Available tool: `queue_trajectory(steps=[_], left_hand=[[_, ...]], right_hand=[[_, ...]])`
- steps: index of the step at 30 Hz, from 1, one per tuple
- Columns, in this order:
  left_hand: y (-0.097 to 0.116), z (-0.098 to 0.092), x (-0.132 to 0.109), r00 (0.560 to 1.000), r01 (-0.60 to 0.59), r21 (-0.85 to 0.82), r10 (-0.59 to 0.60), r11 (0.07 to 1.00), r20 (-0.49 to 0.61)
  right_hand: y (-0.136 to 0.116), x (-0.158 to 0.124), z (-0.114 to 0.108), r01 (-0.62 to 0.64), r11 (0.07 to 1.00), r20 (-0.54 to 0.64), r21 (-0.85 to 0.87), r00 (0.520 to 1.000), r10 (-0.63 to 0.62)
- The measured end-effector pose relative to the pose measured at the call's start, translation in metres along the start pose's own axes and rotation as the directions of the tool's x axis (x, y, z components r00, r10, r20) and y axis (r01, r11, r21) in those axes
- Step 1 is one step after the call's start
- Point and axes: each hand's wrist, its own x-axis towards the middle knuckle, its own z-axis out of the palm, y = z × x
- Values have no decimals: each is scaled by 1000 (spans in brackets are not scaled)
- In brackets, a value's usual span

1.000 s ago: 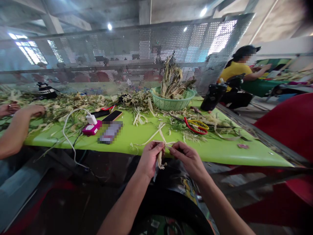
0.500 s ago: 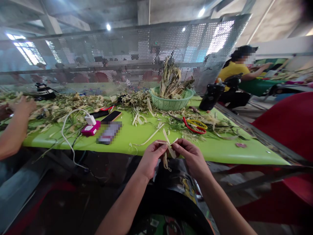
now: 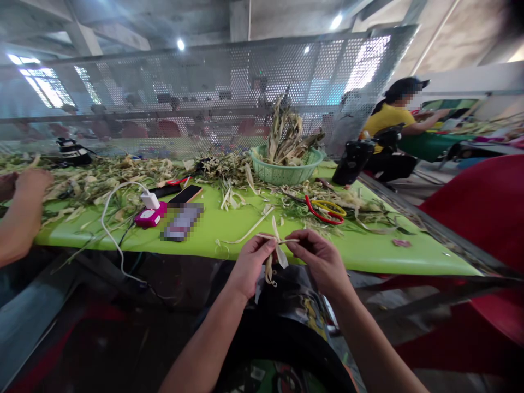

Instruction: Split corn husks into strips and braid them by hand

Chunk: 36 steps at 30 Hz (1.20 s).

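Pale dried husk strips [image 3: 281,256], crossed into a small star shape, are held over the table's front edge. My left hand [image 3: 250,265] pinches them near the crossing, between thumb and fingers. With its thumb and forefinger closed, my right hand [image 3: 317,256] grips the end of the strip that points right. One strip stands up from the crossing, and others hang below, one curled at its tip. A long loose husk strip [image 3: 251,229] lies on the green table [image 3: 368,254] just beyond my left hand.
A green basket [image 3: 286,172] of dried husks stands behind, with red-and-yellow-handled scissors [image 3: 325,210] nearer. A black bottle [image 3: 352,162] is at right. Phones [image 3: 186,195] and a pink power socket [image 3: 150,214] with a white cable lie left. A co-worker's arm [image 3: 24,213] reaches in at far left.
My right hand has drawn slightly away from my left, and the right-pointing strip now shows straight between them. The hanging strips have shifted a little left.
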Motion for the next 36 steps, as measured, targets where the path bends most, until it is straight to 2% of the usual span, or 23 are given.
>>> queue_trajectory(steps=[2, 5, 7, 9, 12, 15, 18, 20, 25, 27, 31, 33, 36], left_hand=[[-1, -1, 2, 999, -10, -25, 9, 1000, -33], [-2, -1, 5, 998, -37, -29, 36, 999, -51], [-3, -1, 5, 998, -49, -11, 48, 999, -37], [-4, -2, 5, 998, -62, 36, 63, 997, -13], [-5, -4, 4, 996, -91, 140, 89, 986, 18], [-5, -6, 2, 992, -124, 228, 112, 966, 67], [-5, -7, -1, 984, -163, 279, 135, 946, 116], [-4, -7, -2, 981, -178, 302, 145, 937, 128], [-2, -7, -2, 971, -233, 361, 200, 903, 127], [-1, -6, -2, 969, -245, 382, 211, 891, 128], [0, -5, -1, 964, -258, 371, 210, 892, 163], [-1, -5, -1, 967, -242, 376, 192, 894, 165], [-1, -8, -1, 982, -179, 429, 134, 886, 132]], right_hand=[[-2, 0, -2, 191, 967, 17, -169, 981, -191], [-7, 0, -3, 434, 821, 132, -372, 900, -416], [-9, 0, -3, 506, 750, 198, -427, 861, -468], [-10, 0, -1, 520, 738, 216, -431, 853, -475], [-10, 0, 0, 449, 810, 135, -377, 892, -432], [-10, 2, 2, 298, 910, 5, -287, 951, -310], [-10, 5, 4, 175, 966, -26, -190, 983, -183], [-11, 7, 5, 138, 979, -23, -148, 989, -143], [-11, 8, 8, 129, 985, -18, -111, 991, -132], [-10, 8, 8, 82, 995, -14, -62, 996, -83], [-8, 8, 7, 0, 1000, 65, 22, 998, -1], [-7, 8, 6, -2, 1000, 64, 28, 998, 0], [-5, 9, 6, -37, 994, 3, 106, 999, 37]])
